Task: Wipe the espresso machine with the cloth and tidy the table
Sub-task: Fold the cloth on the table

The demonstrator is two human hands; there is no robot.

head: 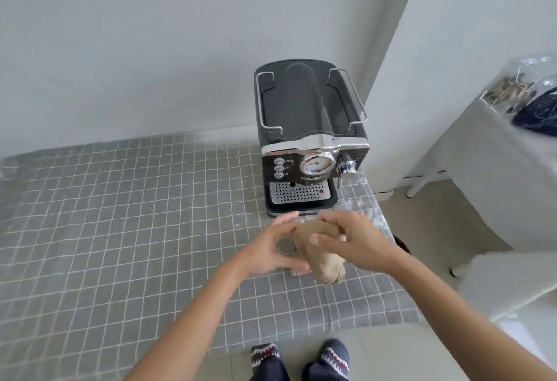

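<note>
A black and chrome espresso machine stands at the back right of the table, its front with gauge and drip tray facing me. Just in front of it, my right hand grips a bunched beige cloth that hangs down to the tablecloth. My left hand is beside the cloth on its left, fingers spread and curved, with the thumb touching the cloth's lower edge.
A grey checked tablecloth covers the table. White walls stand behind and to the right of the machine. A white-draped table with a clear plastic bag stands at the right. My feet in patterned slippers are at the table's front edge.
</note>
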